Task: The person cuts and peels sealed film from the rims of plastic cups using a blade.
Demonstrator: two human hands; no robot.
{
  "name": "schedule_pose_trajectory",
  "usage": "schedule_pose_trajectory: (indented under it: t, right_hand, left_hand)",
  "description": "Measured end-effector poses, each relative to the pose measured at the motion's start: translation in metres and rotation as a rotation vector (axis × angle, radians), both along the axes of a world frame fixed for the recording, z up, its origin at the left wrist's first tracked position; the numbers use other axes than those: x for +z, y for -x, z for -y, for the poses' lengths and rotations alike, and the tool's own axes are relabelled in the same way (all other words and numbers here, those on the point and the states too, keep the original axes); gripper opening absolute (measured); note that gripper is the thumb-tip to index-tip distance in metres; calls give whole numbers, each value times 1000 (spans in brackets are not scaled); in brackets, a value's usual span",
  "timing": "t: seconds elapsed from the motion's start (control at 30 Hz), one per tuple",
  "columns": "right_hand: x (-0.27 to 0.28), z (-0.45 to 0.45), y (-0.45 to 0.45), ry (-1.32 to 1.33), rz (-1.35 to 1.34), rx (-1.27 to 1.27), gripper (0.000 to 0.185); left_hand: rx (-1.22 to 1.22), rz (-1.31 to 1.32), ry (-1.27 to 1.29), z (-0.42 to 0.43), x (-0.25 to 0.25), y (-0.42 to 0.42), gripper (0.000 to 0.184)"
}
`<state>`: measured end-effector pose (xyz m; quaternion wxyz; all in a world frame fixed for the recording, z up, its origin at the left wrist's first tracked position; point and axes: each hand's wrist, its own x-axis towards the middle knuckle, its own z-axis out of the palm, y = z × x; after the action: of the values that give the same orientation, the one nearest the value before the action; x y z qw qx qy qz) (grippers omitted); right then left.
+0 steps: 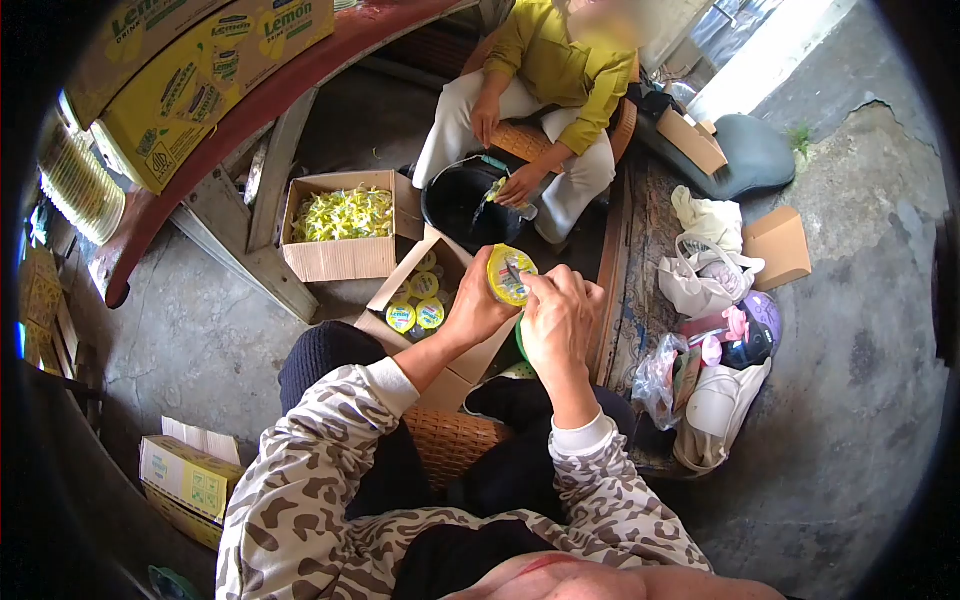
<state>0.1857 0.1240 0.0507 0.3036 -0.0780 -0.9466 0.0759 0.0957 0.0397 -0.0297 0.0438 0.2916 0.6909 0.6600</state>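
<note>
Left hand (480, 305) grips a yellow-lidded cup (511, 275) above the near open carton (375, 318), which holds similar cups. Right hand (562, 312) touches the lid, fingers bent. Far left sits a box of yellow strips (343, 218).

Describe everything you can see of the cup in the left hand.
The cup has a round, yellow, printed lid, turned toward the camera; its print is too small to read. A greyish patch, perhaps print or glare, crosses the lid. Its sides are mostly hidden. The left hand holds it off the floor, and the right hand has fingers at its edge.
</note>
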Motion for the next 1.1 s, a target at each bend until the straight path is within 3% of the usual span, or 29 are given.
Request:
schedule_pose_trajectory:
  t: [0.23,0.3,0.9,1.03,1.1]
  right_hand:
    - [2,-4,-5,-3,21,-1,21]
    - [3,-4,-5,1,15,-1,21]
    - [7,-47,-17,181,-153,-25,14]
    - [3,-64,-24,220,-172,-64,11]
    - [2,-70,-26,231,-184,-84,11]
  left_hand:
    - [27,-28,41,-2,-4,2,79]
    - [12,35,-38,-1,1,0,68]
    - [-63,262,-163,-7,-3,31,58]
    - [-57,225,-193,-17,-30,63,61]
    - [-94,335,-194,-22,-37,79,60]
